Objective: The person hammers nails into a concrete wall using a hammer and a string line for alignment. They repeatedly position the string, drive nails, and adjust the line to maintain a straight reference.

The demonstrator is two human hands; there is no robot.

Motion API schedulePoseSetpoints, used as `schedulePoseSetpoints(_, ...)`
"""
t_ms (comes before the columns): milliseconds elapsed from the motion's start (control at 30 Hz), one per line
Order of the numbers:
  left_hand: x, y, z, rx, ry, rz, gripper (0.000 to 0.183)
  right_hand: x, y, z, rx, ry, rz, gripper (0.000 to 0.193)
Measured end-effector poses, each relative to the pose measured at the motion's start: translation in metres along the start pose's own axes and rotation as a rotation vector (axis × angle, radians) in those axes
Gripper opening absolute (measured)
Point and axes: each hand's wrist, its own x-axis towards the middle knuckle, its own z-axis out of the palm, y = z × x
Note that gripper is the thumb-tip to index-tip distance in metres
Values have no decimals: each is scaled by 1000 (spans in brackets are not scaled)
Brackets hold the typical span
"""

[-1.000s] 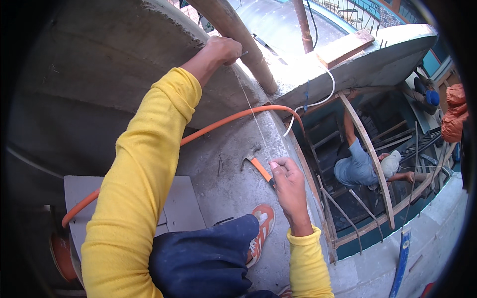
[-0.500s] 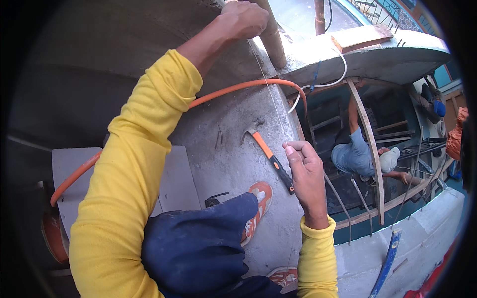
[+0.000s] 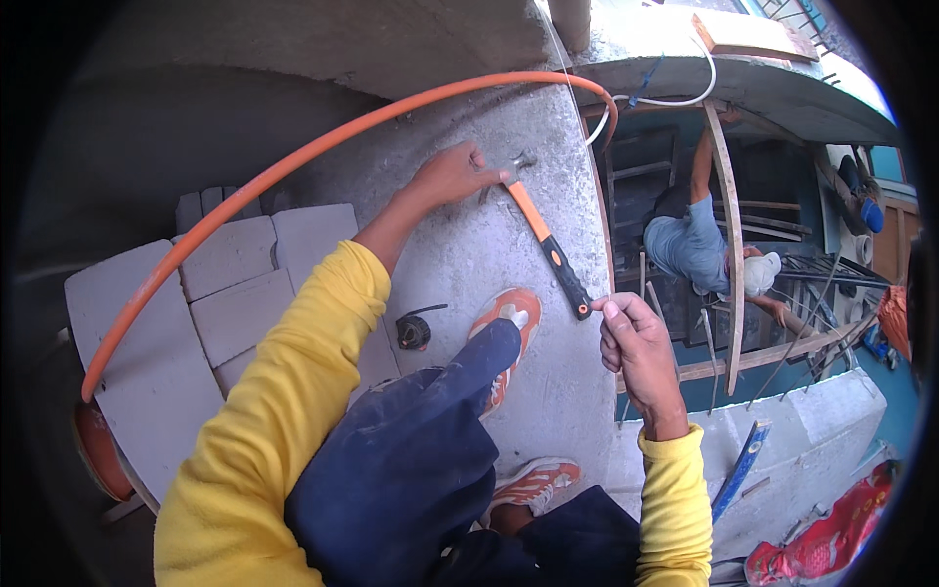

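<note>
A claw hammer (image 3: 550,247) with an orange and black handle lies on the grey concrete ledge (image 3: 460,245) in front of me. My left hand (image 3: 452,176) is at its head, fingers apart, with a fingertip at the neck of the handle; no grip around it shows. Beyond the hammer's butt end, my right hand (image 3: 636,342) is closed in a pinch between thumb and forefinger. A thin string (image 3: 559,49) runs down from the top edge toward that hand, growing too faint to follow near the fingers.
An orange hose (image 3: 293,157) arcs over the ledge and pale blocks (image 3: 235,259). A dark round tool (image 3: 413,333) sits by my shoe. Right of the ledge, a person (image 3: 690,245) works lower down among wooden strips (image 3: 726,215) and rods. A blue level (image 3: 740,470) lies at lower right.
My left hand has come down from the post at the top to the hammer's head. The right hand keeps its pinch. The whole view has shifted, showing more of the blocks.
</note>
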Motion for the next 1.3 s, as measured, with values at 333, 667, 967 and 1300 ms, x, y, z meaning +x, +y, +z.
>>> schedulePoseSetpoints(333,28,4,56,68,388,-5,79,-69,52,-3,35,90,56,26)
schedulePoseSetpoints(667,-58,-22,58,-774,134,-112,25,-199,192,-5,74,220,157,24)
schedulePoseSetpoints(967,-269,2,78,-848,183,-363,87,-262,285,26,96,399,194,19)
schedulePoseSetpoints(1300,-387,11,63,-1019,143,-495,76,-306,289,54,-61,596,153,27)
